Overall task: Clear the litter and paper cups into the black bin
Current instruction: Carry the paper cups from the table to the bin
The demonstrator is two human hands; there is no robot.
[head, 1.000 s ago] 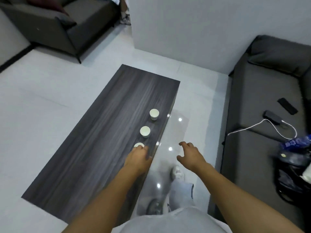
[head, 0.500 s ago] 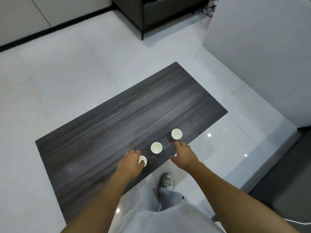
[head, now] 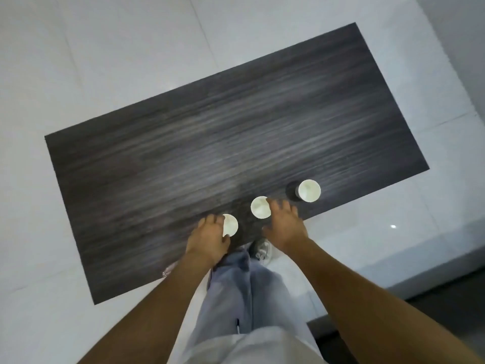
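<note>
Lower centre of frame: left hand (head: 210, 239) curled round one paper cup (head: 230, 225), right hand (head: 284, 227) spread, touching middle cup (head: 260, 207). Best gripped low, lifted straight off table (head: 183, 153).

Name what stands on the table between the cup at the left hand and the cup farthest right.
A third paper cup stands there, with the right hand at its side, as the head view shows.

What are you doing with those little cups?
A person is leaning over a dark wooden table where three white paper cups stand in a row near the front edge. The left hand is wrapped round the nearest cup. The right hand is reaching at the middle cup, fingers spread beside it. The far cup stands untouched. No bin is in view.
</note>
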